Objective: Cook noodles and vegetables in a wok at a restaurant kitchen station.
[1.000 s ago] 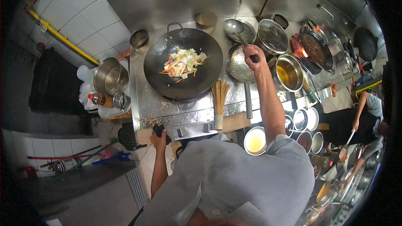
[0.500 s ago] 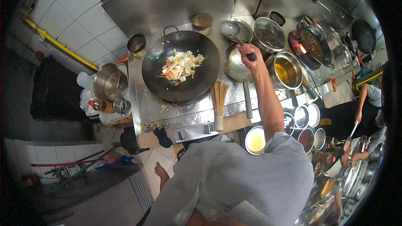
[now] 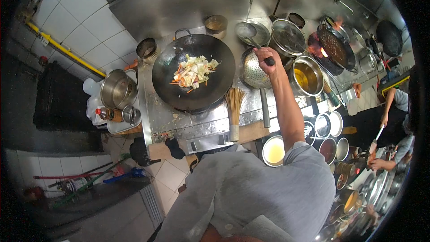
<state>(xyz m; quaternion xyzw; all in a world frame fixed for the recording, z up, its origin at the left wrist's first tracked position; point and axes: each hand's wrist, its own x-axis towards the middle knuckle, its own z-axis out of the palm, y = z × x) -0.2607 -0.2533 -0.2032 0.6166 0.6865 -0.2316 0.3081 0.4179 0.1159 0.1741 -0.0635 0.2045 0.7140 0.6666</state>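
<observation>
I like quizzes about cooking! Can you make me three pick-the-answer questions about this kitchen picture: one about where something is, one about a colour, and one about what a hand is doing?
1. Where are the chopped vegetables?
A. In the black wok
B. In the perforated strainer
C. On the floor

2. What colour is the pipe along the tiled wall?
A. Blue
B. Yellow
C. White

3. What is the right hand doing?
A. Resting flat on the counter
B. Hanging by the person's side
C. Gripping the ladle's dark handle

Answers:
1. A, the cabbage and carrot pieces lie in the middle of the wok.
2. B, the pipe slanting across the white tiles is yellow.
3. C, its fingers wrap the handle of the ladle, just above the strainer.
</observation>
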